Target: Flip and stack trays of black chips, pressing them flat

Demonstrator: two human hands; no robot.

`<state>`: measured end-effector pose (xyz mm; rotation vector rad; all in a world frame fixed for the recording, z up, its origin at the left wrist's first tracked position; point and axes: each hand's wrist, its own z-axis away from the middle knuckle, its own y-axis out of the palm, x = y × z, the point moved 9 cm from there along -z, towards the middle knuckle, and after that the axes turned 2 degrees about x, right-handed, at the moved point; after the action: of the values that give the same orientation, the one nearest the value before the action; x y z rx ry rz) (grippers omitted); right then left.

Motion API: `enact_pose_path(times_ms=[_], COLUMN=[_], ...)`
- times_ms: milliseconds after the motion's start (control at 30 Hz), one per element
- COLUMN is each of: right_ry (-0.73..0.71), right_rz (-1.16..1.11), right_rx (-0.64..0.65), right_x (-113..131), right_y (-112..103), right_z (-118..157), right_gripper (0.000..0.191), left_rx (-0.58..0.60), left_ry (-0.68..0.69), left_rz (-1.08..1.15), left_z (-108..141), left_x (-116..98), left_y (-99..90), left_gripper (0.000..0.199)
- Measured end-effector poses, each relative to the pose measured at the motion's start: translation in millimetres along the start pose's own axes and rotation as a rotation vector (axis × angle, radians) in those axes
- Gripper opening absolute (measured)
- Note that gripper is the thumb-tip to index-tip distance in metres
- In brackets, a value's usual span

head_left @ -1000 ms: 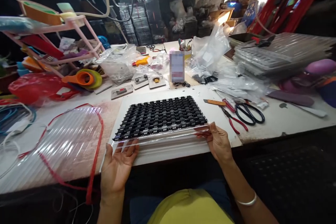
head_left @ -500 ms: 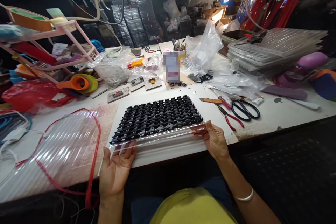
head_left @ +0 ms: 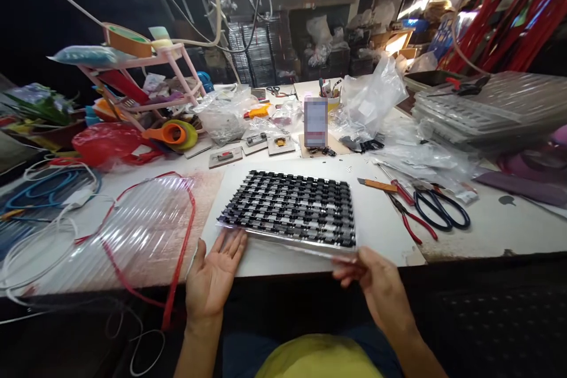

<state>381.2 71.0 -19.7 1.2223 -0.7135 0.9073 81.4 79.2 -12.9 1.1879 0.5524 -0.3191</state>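
Rows of small black parts with silvery pins point(head_left: 292, 207) fill a clear plastic tray point(head_left: 283, 241), which lies over a white board point(head_left: 261, 263). My left hand point(head_left: 215, 274) is palm up and open, its fingertips at or just under the tray's front left edge. At the front right corner, my right hand point(head_left: 376, 277) pinches the tray's clear edge between thumb and fingers. This hand is slightly blurred. The tray sits at an angle, its right front corner nearest me.
Right of the board lie a box cutter point(head_left: 376, 184), a screwdriver point(head_left: 402, 192), red-handled pliers point(head_left: 419, 224) and dark-handled scissors point(head_left: 443, 209). Stacked clear trays point(head_left: 491, 106) stand back right. A red-strapped bundle of clear plastic point(head_left: 146, 230) lies left; a phone point(head_left: 315, 123) stands behind.
The tray has turned, its right front corner coming toward me with my right hand. My left fingers extend more loosely at the left edge. The camera view has shifted left.
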Motion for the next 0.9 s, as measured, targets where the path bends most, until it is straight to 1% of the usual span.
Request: enact_pose_path(times_ms=[67, 167, 200, 233, 267, 300, 333, 367, 400, 467, 500, 533, 600, 633, 700, 733, 800, 867, 900], right_ry=[0.111, 0.285, 0.332, 0.362, 0.366, 0.335, 0.266, 0.161, 0.021, -0.297, -0.434, -0.487, -0.475, -0.457, -0.411, -0.367, -0.231, -0.096, -0.052], right_rz=[0.049, 0.130, 0.190, 0.278, 0.386, 0.499, 0.612, 0.700, 0.757, 0.893, 0.958, 1.029, 1.087, 1.099, 1.097, 1.094, 1.058, 1.005, 0.991], right_rx=[0.086, 0.214, 0.269, 0.330, 0.387, 0.423, 0.429, 0.388, 0.304, 0.086, -0.004, -0.013, 0.041, 0.067, 0.109, 0.150, 0.309, 0.508, 0.588], right_x=[-29.4, -72.2, -80.4, -83.4, -80.1, -70.0, -53.1, -30.1, -1.9, 54.8, 75.7, 83.8, 81.7, 77.6, 69.0, 63.4, 47.9, 30.7, 22.9], right_y=[14.7, 33.7, 38.6, 42.2, 43.5, 42.3, 38.6, 32.2, 23.9, 7.0, 1.8, 1.3, 3.2, 4.9, 9.2, 12.7, 24.7, 43.1, 53.7], right_z=[19.5, 42.7, 48.0, 51.6, 52.4, 49.3, 41.7, 29.6, 14.4, -15.6, -28.5, -42.8, -67.6, -74.0, -72.3, -65.3, -41.6, -9.2, 6.9], right_gripper=[0.041, 0.050, 0.053, 0.055, 0.056, 0.055, 0.053, 0.050, 0.047, 0.037, 0.036, 0.037, 0.040, 0.040, 0.038, 0.038, 0.038, 0.038, 0.037], left_rx=[-0.024, -0.091, -0.129, -0.166, -0.196, -0.211, -0.211, -0.201, -0.187, -0.156, -0.141, -0.125, -0.091, -0.077, -0.050, -0.034, 0.007, 0.077, 0.142], left_ry=[0.048, 0.162, 0.191, 0.219, 0.245, 0.270, 0.288, 0.292, 0.279, 0.207, 0.167, 0.135, 0.103, 0.097, 0.092, 0.086, 0.072, 0.050, 0.044], left_rz=[-0.011, -0.076, -0.111, -0.152, -0.197, -0.245, -0.292, -0.337, -0.379, -0.458, -0.496, -0.531, -0.590, -0.620, -0.721, -0.803, -1.028, -1.281, -1.401], left_z=[-1.3, -1.1, 0.8, 4.0, 8.6, 14.3, 21.0, 28.3, 35.7, 49.7, 55.7, 60.5, 64.4, 63.0, 53.3, 45.1, 23.4, -3.6, -18.1], left_x=[-3.0, -10.2, -10.8, -10.7, -9.7, -7.6, -4.2, 0.9, 7.8, 24.4, 31.7, 36.7, 38.0, 34.2, 18.7, 8.5, -13.6, -30.4, -34.1], left_y=[3.0, 5.6, 4.3, 2.5, 0.8, 0.1, 0.3, 1.1, 2.1, 3.7, 4.4, 5.0, 5.9, 5.8, 5.5, 6.2, 11.5, 23.6, 33.5], left_gripper=[0.062, 0.059, 0.056, 0.052, 0.047, 0.043, 0.040, 0.038, 0.038, 0.043, 0.047, 0.051, 0.058, 0.061, 0.065, 0.066, 0.069, 0.073, 0.073])
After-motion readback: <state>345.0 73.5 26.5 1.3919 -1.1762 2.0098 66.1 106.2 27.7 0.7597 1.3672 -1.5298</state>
